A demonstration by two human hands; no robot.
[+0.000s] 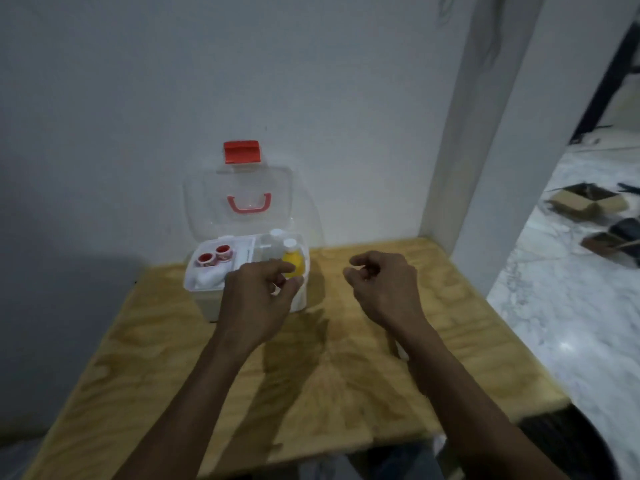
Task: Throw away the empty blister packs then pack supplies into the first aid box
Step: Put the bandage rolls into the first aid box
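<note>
The first aid box [207,289] stands on the wooden table against the wall, white base, clear lid [239,206] raised with a red latch and red handle. Inside lie two red tape rolls [214,257], a white pad [211,278], a yellow bottle [295,263] with a white cap and a clear bottle [276,237] behind it. My left hand [258,296] hovers over the box's front right corner, fingers loosely curled just in front of the yellow bottle, holding nothing I can see. My right hand [382,285] hangs above the table right of the box, loosely curled and empty. No blister packs are in view.
The wooden table [346,375] runs from the wall to its near edge, with bare wood to the right of the box. A white pillar [485,168] stands at the table's far right corner. Cardboard boxes [585,202] lie on the marble floor beyond.
</note>
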